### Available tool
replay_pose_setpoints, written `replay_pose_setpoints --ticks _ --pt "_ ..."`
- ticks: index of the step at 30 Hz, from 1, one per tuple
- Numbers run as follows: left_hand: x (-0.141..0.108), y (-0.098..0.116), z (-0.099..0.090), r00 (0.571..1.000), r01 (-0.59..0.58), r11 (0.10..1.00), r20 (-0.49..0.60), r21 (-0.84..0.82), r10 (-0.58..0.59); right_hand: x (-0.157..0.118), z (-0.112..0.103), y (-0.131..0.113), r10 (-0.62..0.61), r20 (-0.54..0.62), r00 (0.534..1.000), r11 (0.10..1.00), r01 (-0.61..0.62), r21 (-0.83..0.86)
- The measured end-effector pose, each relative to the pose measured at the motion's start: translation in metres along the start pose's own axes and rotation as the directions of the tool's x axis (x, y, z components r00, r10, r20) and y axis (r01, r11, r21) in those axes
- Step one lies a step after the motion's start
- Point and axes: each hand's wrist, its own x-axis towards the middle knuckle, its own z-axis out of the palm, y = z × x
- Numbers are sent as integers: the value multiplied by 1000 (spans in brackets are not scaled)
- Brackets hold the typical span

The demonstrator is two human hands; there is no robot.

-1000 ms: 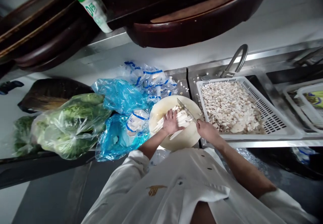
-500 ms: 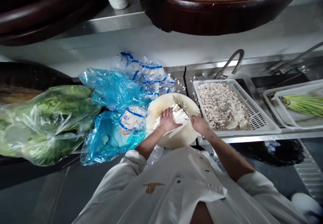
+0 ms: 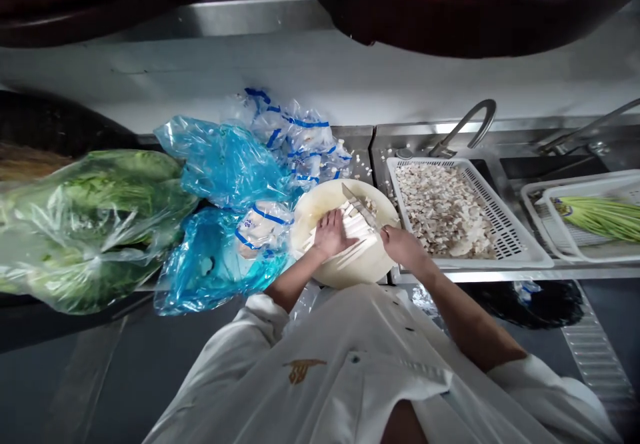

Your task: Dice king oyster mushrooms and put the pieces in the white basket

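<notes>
On the round white cutting board [image 3: 345, 271] lies a bundle of long white strips [image 3: 356, 229], which look like mushroom stems. My left hand [image 3: 330, 236] rests flat on top of them, its fingers side by side and the thumb stretched to the right. At the board's right side my right hand [image 3: 399, 245] is closed round the handle of a kitchen knife [image 3: 357, 203]. The blade slants up and left across the strips' far end, close to the left fingertips. Small cut pieces lie beyond the blade. The strips are partly hidden under my left hand.
Right of the board, a white perforated basket [image 3: 530, 256] holds chopped pale pieces [image 3: 440, 207] below a faucet [image 3: 470, 121]. Green stalks [image 3: 605, 217] sit in another basket. Blue plastic bags [image 3: 225, 164], a clear bag of leafy greens [image 3: 95, 231] and clear packaging [image 3: 305, 137] are at left.
The camera view has shifted a little. The knife has moved slightly over the strips, and cut pieces now show at their far end. My left hand stays on the strips.
</notes>
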Motion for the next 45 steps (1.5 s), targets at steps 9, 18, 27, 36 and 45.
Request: replay_pose_setpoints --ticks 9,18,27,36,45 --pt "-4 -3 2 1000 5 998 -18 -64 -6 -4 7 -11 59 104 993 997 -64 46" --pt "-10 -14 8 1000 -22 998 -19 -52 21 -9 13 -21 81 122 989 993 -91 77" --pt "-19 -25 10 999 -28 996 -43 -86 25 -12 23 -24 72 83 994 994 -79 79" --pt "-23 -43 9 996 -83 986 -35 -144 79 -20 21 -37 71 15 997 994 -72 80" --pt "-32 -60 2 988 -156 969 -46 -190 150 -27 19 -54 99 49 994 993 -102 52"
